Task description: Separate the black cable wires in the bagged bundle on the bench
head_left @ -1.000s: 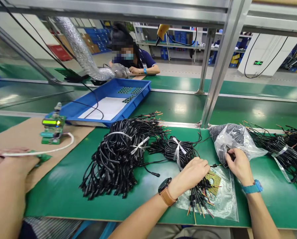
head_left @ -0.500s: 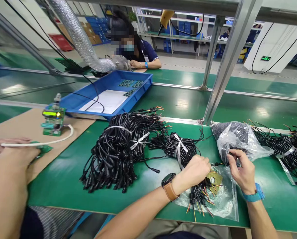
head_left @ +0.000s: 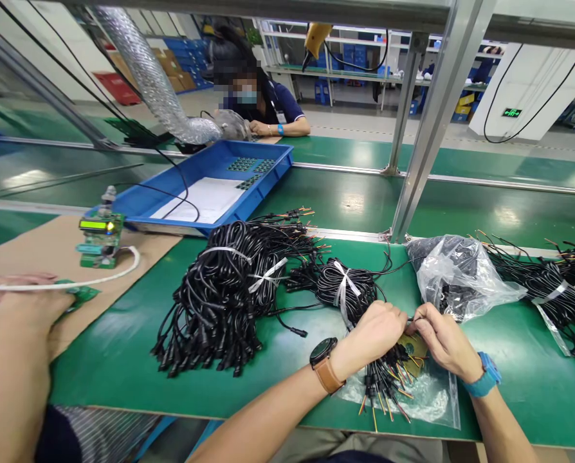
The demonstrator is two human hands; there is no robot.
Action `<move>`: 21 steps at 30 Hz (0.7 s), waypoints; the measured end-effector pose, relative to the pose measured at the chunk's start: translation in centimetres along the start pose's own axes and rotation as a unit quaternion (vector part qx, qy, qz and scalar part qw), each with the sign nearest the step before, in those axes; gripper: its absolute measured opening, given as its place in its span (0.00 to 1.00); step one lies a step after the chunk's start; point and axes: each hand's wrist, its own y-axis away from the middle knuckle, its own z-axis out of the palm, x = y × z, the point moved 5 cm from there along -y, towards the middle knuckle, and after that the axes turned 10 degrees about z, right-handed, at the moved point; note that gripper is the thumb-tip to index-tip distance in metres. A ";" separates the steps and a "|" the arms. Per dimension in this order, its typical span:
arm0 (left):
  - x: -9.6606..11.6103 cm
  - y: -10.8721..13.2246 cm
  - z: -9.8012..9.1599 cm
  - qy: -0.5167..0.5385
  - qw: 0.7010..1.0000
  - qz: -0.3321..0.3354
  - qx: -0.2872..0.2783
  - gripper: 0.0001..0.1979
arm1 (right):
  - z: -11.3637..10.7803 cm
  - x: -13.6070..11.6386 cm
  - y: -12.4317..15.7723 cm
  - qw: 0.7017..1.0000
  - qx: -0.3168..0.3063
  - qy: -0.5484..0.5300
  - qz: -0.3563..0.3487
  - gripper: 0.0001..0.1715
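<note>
My left hand (head_left: 379,326), wearing a dark watch on a brown strap, is closed on a thin black cable (head_left: 410,319) whose tip shows between my hands. My right hand (head_left: 439,335), with a blue band at the wrist, pinches close against the left fingertips; what its fingers hold is hidden. Under the hands, cable ends with bare coloured wires (head_left: 386,392) fan out over a flat clear plastic bag (head_left: 437,405). A brownish flat piece (head_left: 415,354) lies there too. Just behind is a tied coil of black cable (head_left: 348,288).
A larger cable bundle (head_left: 210,308) lies left, another (head_left: 557,299) far right. A clear bag of dark parts (head_left: 461,270) sits behind my right hand. A blue tray (head_left: 263,196) and a small circuit board with a display (head_left: 99,238) stand left. Co-workers' hands (head_left: 31,308) work nearby.
My right hand has moved left, away from the bag of dark parts, and met my left hand at the cable tip. My left hand has hardly moved.
</note>
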 end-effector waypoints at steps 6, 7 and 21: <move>-0.1 0.9 -1.2 0.002 1.000 0.002 0.015 0.08 | -0.4 0.1 0.2 1.000 0.014 -0.007 0.004 0.12; -0.1 1.0 -1.3 0.005 1.000 0.005 0.018 0.09 | -0.6 0.2 0.2 1.000 0.023 -0.020 0.002 0.12; -0.4 0.1 -0.2 0.012 0.999 0.030 -0.001 0.04 | -0.1 0.0 0.1 1.000 0.010 0.023 -0.009 0.15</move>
